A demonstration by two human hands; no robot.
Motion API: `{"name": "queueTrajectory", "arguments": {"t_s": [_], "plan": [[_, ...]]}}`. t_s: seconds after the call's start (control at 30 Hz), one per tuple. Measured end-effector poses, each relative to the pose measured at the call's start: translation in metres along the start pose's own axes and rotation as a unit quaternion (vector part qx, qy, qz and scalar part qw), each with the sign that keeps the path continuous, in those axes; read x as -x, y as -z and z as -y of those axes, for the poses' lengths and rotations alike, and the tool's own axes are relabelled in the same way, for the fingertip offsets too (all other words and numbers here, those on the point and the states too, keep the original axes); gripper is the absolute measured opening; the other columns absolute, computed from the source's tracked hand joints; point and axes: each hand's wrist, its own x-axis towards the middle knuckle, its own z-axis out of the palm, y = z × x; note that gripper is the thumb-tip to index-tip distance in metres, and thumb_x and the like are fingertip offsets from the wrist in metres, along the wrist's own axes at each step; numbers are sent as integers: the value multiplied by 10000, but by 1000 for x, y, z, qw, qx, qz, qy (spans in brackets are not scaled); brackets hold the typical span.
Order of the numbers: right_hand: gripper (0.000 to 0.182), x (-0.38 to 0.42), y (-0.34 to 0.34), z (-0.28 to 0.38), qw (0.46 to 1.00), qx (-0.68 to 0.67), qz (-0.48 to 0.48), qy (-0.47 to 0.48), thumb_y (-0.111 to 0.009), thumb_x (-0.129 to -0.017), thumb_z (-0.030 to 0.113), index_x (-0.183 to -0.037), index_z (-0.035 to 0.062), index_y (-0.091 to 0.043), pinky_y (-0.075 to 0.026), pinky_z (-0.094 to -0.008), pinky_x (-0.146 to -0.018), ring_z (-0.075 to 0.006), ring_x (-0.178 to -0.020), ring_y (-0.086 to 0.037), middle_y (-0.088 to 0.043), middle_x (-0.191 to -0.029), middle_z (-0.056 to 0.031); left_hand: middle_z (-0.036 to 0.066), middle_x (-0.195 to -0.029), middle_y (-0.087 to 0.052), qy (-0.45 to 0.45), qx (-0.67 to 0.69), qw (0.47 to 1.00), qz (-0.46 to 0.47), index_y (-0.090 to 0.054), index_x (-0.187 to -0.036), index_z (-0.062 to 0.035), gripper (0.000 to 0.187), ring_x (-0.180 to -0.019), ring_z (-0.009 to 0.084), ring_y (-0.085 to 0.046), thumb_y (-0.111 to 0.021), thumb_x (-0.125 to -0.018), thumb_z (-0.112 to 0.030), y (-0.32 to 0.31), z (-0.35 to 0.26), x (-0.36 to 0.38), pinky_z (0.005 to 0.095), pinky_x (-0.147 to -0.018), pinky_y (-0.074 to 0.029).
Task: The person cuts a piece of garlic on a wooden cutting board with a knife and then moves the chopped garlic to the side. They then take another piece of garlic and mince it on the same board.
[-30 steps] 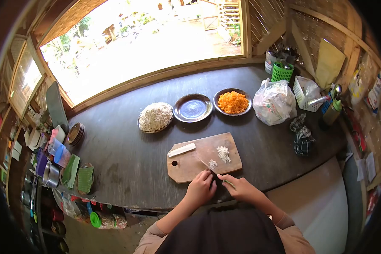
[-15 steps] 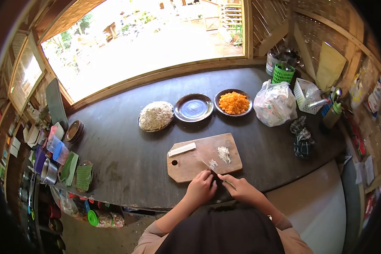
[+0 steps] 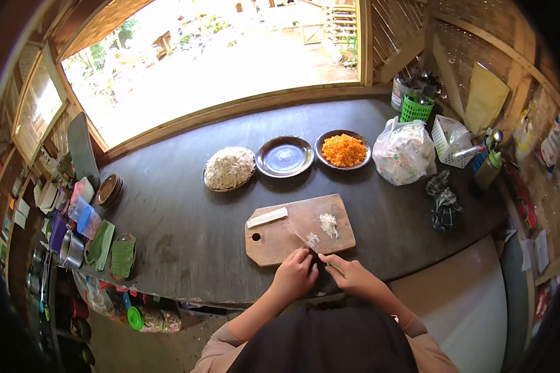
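My right hand [image 3: 353, 277] is closed round the handle of a knife [image 3: 335, 268]. Its thin blade points up and left across a wooden cutting board [image 3: 274, 245]. My left hand [image 3: 296, 273] sits at the board's near edge beside the blade, fingers curled together; whatever they hold is hidden beneath them. A small heap of white shreds [image 3: 312, 239] lies against the blade, and a larger heap of white shreds [image 3: 329, 225] is farther right. Along the board's upper left rests a long white vegetable piece [image 3: 267, 217].
Beyond the board stand a plate of white shreds [image 3: 229, 168], a bare dark plate [image 3: 284, 156] and a plate of chopped orange food [image 3: 343, 151]. At right are a stuffed plastic bag [image 3: 404, 151] and a crumpled dark cloth [image 3: 443, 202]. Containers and banana-leaf pieces [image 3: 123, 257] line the left.
Hardly anything differs. Both hands and the knife keep nearly the same place over the board, and the view has shifted very slightly.
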Motion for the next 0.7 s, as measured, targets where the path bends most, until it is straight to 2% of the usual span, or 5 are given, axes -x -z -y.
{"name": "queueTrajectory", "arguments": {"t_s": [0.1,0.23,0.33,0.43,0.7], "plan": [[358,7,20,20,991,16,64,-115,-535,-986,235,-1335,155,-553,-515,-424,-698,-413,-723,-659,-665,-854,-259,181,-1091,-628,5,0,1000,-5,-661,-1029,52,297,-1067,331,-620,-669,-831,-169,-5,4,2,377,-922,-517],[356,11,32,28,978,30,104,-176,-533,-988,233,-1338,169,-550,-518,-426,-704,-426,-736,-656,-672,-872,-256,182,-1094,-628,12,0,1000,-13,-665,-1022,52,295,-1064,332,-621,-671,-829,-171,-5,2,3,379,-922,-517],[357,5,23,20,968,-34,117,-221,-532,-989,234,-1341,176,-550,-516,-412,-685,-379,-678,-658,-670,-813,-239,183,-1099,-628,12,1,1000,-20,-665,-1025,52,300,-1065,334,-621,-673,-829,-176,-4,2,3,381,-922,-517],[361,1,2,-9,1000,10,-4,13,-529,-992,225,-1350,182,-551,-507,-371,-625,-258,-572,-628,-646,-701,-185,183,-1102,-628,11,-1,1000,-10,-665,-1023,50,301,-1063,335,-621,-673,-830,-181,-4,1,3,381,-920,-517],[383,11,34,13,967,-101,111,-206,-531,-999,185,-1382,187,-535,-395,-278,-496,-74,-488,-436,-496,-572,-10,172,-1106,-628,13,2,1000,-26,-666,-1023,45,294,-1057,327,-623,-664,-842,-187,-4,1,4,375,-912,-518]]}}
